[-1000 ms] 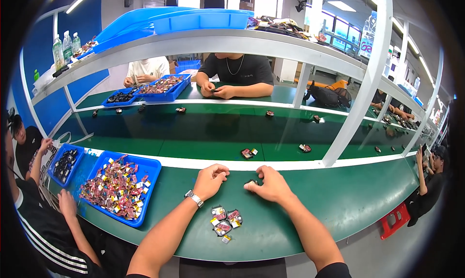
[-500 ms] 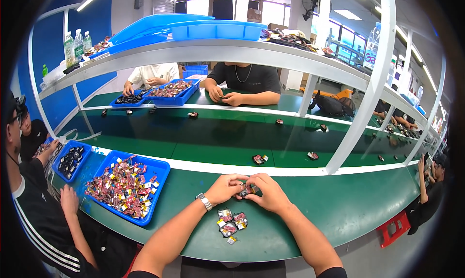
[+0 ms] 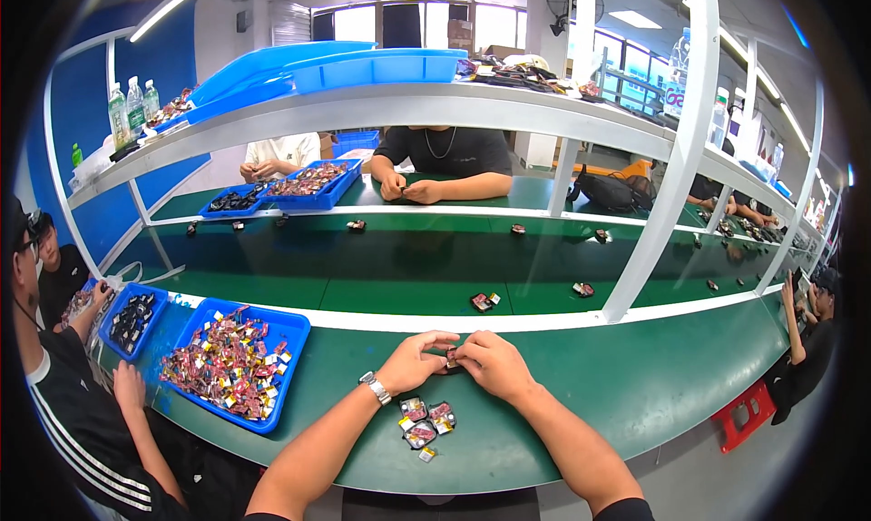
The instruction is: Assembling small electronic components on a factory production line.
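Observation:
Over the green bench (image 3: 617, 394), both hands meet at a small dark-cased electronic part with a red circuit board (image 3: 450, 361). My left hand (image 3: 410, 365), with a metal watch at the wrist, pinches it from the left. From the right, my right hand (image 3: 495, 365) has its fingers closed on the same part and partly covers it. Just below the hands lie three similar black cases with red boards inside (image 3: 420, 434). Beside them rests a small loose yellow-and-white piece (image 3: 427, 455).
A blue tray heaped with red boards and yellow-white pieces (image 3: 295, 350) stands left, beside a smaller tray of black cases (image 3: 161, 303). A white rail (image 3: 435, 322) divides bench from the belt (image 3: 399, 288), which carries scattered parts. Co-workers sit left, right and opposite. A shelf (image 3: 390, 106) spans above.
The view has shifted slightly. My right hand has turned over the part, its fingers now closer to my left fingertips, and less of the part shows. The person at far left opposite has drawn their hands together.

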A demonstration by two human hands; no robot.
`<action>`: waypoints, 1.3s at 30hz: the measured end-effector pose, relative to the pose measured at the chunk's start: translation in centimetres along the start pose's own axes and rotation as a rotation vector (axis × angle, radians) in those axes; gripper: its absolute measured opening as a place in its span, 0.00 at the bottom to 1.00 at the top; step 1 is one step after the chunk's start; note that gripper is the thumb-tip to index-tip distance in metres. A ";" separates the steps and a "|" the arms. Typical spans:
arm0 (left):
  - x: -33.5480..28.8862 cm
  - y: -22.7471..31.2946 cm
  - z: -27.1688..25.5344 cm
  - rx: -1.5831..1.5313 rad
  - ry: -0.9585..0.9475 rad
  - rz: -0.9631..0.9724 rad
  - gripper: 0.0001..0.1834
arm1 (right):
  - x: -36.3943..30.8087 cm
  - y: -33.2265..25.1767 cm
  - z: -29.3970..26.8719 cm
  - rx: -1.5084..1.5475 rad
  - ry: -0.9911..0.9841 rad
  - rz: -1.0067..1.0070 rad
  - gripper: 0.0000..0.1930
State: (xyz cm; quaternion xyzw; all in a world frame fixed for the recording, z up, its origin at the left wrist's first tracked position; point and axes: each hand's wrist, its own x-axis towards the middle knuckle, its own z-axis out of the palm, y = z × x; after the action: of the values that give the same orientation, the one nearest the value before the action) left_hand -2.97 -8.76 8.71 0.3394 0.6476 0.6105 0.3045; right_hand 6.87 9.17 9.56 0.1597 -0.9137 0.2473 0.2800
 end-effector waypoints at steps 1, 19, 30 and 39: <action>0.0 -0.1 0.1 -0.031 0.015 -0.001 0.20 | 0.0 -0.1 0.0 -0.024 0.005 -0.011 0.04; 0.1 -1.0 0.8 -0.261 0.115 0.037 0.15 | 0.2 -0.9 0.2 -0.075 0.082 0.012 0.07; 0.0 -0.9 0.5 -0.314 0.001 0.029 0.19 | -0.1 -0.2 1.1 0.124 0.129 0.136 0.06; 0.2 -1.1 0.6 -0.241 0.012 0.044 0.20 | -0.3 0.3 1.4 0.182 0.086 0.197 0.06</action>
State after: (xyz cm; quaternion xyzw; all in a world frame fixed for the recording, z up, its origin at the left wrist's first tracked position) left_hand -2.63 -8.27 7.62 0.3107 0.5638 0.6925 0.3257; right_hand 6.37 8.70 8.32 0.0832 -0.8859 0.3621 0.2778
